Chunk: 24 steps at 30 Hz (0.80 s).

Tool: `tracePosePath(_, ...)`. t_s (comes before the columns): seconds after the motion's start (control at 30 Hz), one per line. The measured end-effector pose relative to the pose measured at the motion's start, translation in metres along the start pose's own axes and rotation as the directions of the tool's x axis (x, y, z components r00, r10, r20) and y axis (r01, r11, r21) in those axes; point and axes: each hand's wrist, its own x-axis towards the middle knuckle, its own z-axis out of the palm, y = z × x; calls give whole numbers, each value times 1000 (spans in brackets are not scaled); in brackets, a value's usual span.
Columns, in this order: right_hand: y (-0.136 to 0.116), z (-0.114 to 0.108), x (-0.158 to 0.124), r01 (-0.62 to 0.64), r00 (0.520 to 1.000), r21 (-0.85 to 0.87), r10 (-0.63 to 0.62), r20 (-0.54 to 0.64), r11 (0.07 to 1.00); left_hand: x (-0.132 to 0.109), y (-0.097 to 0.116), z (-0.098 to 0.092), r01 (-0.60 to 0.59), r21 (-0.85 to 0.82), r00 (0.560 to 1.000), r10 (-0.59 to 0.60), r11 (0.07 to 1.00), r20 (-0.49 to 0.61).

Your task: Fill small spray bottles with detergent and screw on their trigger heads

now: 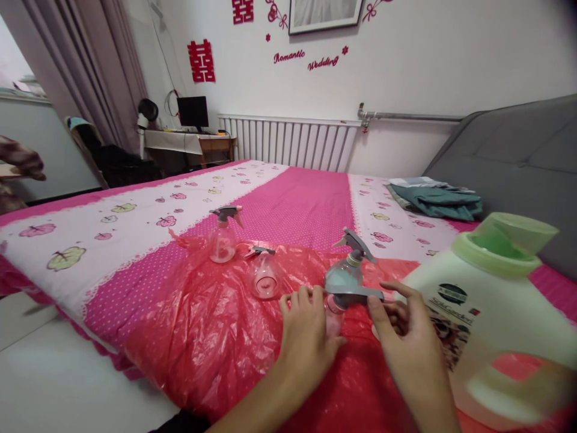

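My left hand (306, 331) is wrapped round the clear body of a small spray bottle (334, 314) on a red plastic sheet (202, 325). My right hand (401, 328) pinches that bottle's grey trigger head (354, 293). Just behind stands a blue-grey spray bottle (347, 270) with a grey trigger. Further left, a clear pink spray bottle (223, 237) stands upright and another clear bottle (265, 275) lies tipped over.
A large white detergent jug (491, 325) with a green cap stands at my right. The bed has a pink and white cover (297, 198); folded green clothes (439, 201) lie by the grey headboard. A radiator, desk and monitor line the far wall.
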Motion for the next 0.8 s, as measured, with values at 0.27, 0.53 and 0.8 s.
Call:
tracePosePath(0.27, -13, -10, -7, -8, 999, -174, 14, 32, 985, 1, 1, 2, -2, 8, 1000, 2, 1000, -5)
tracePosePath(0.53, -29, -14, -14, 193, 979, -304, -164, 121, 933, -2, 3, 1, 0, 37, 1000, 0, 999, 11)
tracePosePath(0.8, -35, 10, -26, 249, 969, -359, -235, 82, 900, -1, 0, 4, -33, 78, 999, 33, 996, 1)
